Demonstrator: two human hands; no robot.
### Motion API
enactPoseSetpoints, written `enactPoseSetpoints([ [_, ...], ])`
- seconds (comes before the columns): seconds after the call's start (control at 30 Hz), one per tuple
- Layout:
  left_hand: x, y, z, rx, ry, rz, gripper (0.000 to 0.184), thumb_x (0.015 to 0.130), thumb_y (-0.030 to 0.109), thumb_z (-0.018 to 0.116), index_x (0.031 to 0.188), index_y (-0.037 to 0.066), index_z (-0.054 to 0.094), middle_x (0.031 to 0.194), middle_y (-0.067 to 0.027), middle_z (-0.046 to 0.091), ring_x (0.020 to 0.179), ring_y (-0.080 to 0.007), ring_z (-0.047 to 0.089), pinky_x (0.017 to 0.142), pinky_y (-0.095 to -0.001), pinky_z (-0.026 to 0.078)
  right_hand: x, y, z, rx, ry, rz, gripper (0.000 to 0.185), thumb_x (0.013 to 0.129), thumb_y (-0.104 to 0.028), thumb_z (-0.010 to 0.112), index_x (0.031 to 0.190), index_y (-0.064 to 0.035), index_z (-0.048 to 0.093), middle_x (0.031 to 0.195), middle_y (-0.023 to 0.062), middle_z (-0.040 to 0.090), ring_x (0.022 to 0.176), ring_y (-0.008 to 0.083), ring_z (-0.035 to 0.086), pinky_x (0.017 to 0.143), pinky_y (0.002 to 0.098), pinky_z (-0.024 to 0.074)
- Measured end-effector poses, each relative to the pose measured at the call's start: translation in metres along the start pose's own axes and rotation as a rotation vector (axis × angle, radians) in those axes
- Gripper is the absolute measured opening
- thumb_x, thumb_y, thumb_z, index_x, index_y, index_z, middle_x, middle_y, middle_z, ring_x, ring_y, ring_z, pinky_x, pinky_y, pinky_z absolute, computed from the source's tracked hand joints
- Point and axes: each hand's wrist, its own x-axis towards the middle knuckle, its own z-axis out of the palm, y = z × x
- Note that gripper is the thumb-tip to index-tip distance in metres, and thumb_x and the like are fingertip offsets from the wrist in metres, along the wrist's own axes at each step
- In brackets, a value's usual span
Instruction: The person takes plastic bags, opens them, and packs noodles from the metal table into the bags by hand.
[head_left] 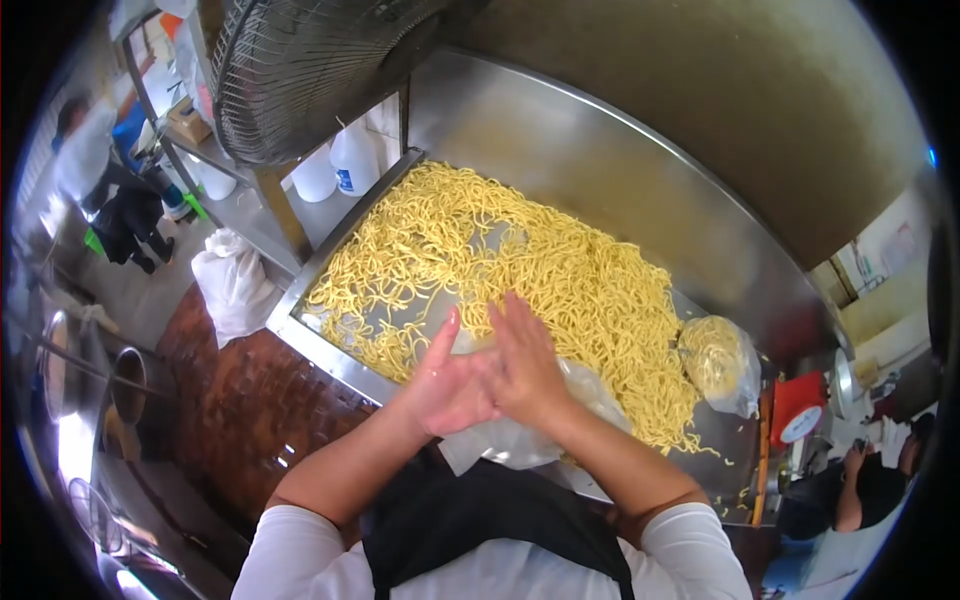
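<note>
My left hand [450, 390] and my right hand [527, 362] meet in front of my chest, the right partly across the left. Fingers on the right hand are stretched out, and the left hand's thumb points up with its palm turned inward; I see nothing held in either. Just below and behind them lies a crumpled clear plastic bag [505, 440] at the near edge of the metal table. Beyond the hands, loose yellow noodles [600, 290] spread in a thick layer over the metal tabletop [423, 318], thinner toward the left.
A bag of noodles [716, 358] sits at the right, near a red scale [797, 408]. A large fan [310, 80] hangs at upper left above white jugs [354, 160]. A white sack [232, 285] stands on the floor. Other people [105, 170] are at far left and right.
</note>
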Motion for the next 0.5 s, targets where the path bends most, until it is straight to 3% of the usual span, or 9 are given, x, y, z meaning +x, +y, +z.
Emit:
enactPoseSetpoints([
  [0.07,0.006,-0.007,0.003,-0.191,-0.173,0.01,0.1,0.082,0.082,0.024,0.142,0.003,0.034,0.138,-0.0122,0.047,0.127,-0.0252,0.046,0.105,-0.0416,0.036,0.0,0.012,0.01,-0.007,0.045,0.036,0.066,0.093,-0.04,0.048,0.141,0.0027,0.034,0.143,0.033,0.03,0.134,0.0473,0.028,0.109,0.0532,0.0221],
  [0.13,0.008,-0.013,0.016,0.165,0.259,0.127,0.092,0.085,0.077,0.026,0.139,0.003,0.039,0.133,-0.0117,0.051,0.122,-0.0238,0.049,0.102,-0.037,0.037,0.0,0.013,0.014,0.114,-0.005,0.1,0.067,0.093,-0.04,0.048,0.141,0.0037,0.032,0.145,0.0331,0.027,0.135,0.0484,0.026,0.11,0.0541,0.0207],
  [0.17,0.005,-0.013,0.01,0.159,0.265,0.137,0.092,0.085,0.077,0.026,0.139,0.003,0.039,0.133,-0.0117,0.051,0.122,-0.0238,0.049,0.102,-0.037,0.037,0.0,0.012,0.016,0.118,-0.017,0.095,0.067,0.093,-0.04,0.048,0.141,0.0037,0.032,0.145,0.0331,0.027,0.135,0.0484,0.026,0.11,0.0541,0.0207],
  [0.27,0.0,-0.013,-0.022,0.249,0.212,0.238,0.068,0.093,0.057,0.041,0.134,0.003,0.043,0.128,-0.0097,0.054,0.119,-0.0204,0.05,0.1,-0.0332,0.038,0.002,0.007,0.015,0.332,0.083,0.054,0.042,0.092,-0.035,0.053,0.118,-0.0014,0.06,0.115,0.0228,0.062,0.107,0.0344,0.06,0.09,0.0397,0.0473],
  [0.3,0.002,-0.017,-0.031,0.403,0.264,0.219,0.056,0.094,0.043,0.047,0.132,0.003,0.045,0.124,-0.009,0.056,0.115,-0.0199,0.053,0.098,-0.0333,0.041,0.009,0.003,0.002,0.438,0.019,0.33,0.031,0.094,-0.031,0.054,0.098,-0.0034,0.068,0.084,0.0146,0.069,0.076,0.0291,0.068,0.069,0.0337,0.0524],
  [0.33,0.003,-0.021,-0.038,0.557,0.317,0.201,0.044,0.095,0.029,0.052,0.13,0.003,0.047,0.121,-0.0083,0.058,0.112,-0.0195,0.056,0.095,-0.0333,0.043,0.009,0.011,0.003,0.44,0.016,0.325,0.031,0.094,-0.031,0.054,0.098,-0.0034,0.068,0.084,0.0146,0.069,0.076,0.0291,0.068,0.069,0.0337,0.0524],
  [0.37,0.002,-0.025,-0.045,0.371,0.533,0.168,0.026,0.089,0.01,0.058,0.115,0.005,0.056,0.107,-0.0032,0.062,0.091,-0.0168,0.062,0.082,-0.0308,0.051,0.01,0.023,0.008,0.461,0.129,0.234,0.031,0.096,-0.03,0.052,0.091,-0.0029,0.067,0.075,0.0118,0.067,0.066,0.0258,0.064,0.062,0.033,0.0504],
  [0.43,0.011,-0.033,-0.06,0.271,0.628,0.166,0.024,0.09,0.01,0.057,0.114,0.004,0.057,0.103,-0.0037,0.063,0.084,-0.0161,0.061,0.077,-0.0315,0.052,0.007,0.036,0.003,0.48,0.237,0.14,0.034,0.097,-0.029,0.051,0.084,-0.0024,0.066,0.065,0.0091,0.064,0.057,0.0225,0.061,0.056,0.0323,0.0485],
  [0.5,0.016,-0.032,-0.049,0.082,0.831,0.26,0.017,0.091,0.009,0.054,0.106,0.004,0.06,0.089,-0.0032,0.063,0.072,-0.0139,0.058,0.068,-0.0297,0.053,0.005,0.043,-0.011,0.778,0.408,0.291,0.039,0.099,-0.029,0.05,0.07,-0.0046,0.06,0.058,0.003,0.056,0.051,0.0137,0.051,0.049,0.0291,0.0424],
])
